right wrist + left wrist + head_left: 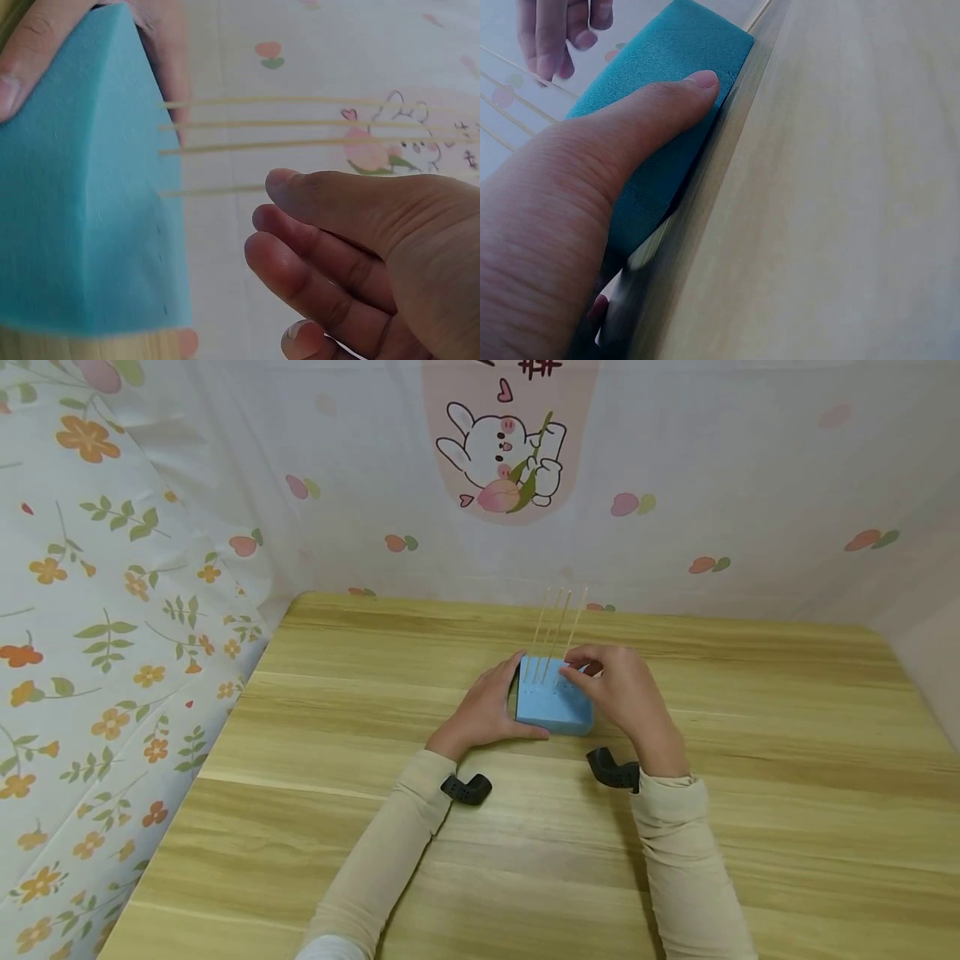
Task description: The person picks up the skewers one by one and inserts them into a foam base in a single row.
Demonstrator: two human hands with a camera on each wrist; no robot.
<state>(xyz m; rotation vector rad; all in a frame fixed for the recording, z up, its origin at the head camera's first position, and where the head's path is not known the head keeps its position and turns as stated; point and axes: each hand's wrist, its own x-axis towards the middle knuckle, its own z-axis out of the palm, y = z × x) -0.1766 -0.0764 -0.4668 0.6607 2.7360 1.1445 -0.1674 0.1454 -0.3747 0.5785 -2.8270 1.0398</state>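
A light-blue foam block point(553, 706) stands on the table with several thin wooden skewers point(546, 639) rising from small holes in its top. My left hand point(489, 708) grips the block from its left side. In the left wrist view the thumb point(660, 105) lies along the block's near face; the other fingers are mostly hidden behind it. Over the block's right side, my right hand point(622, 685) pinches the rightmost skewer point(214, 191) between thumb and forefinger, a little above the foam. Small holes point(163, 274) show in the top beside that skewer.
The wooden table point(300, 827) extends around the block on every side. A white printed cloth point(345, 468) hangs behind the table's far edge, and a floral cloth point(112, 652) hangs at the left. Black curved mounts point(467, 789) sit at both wrists.
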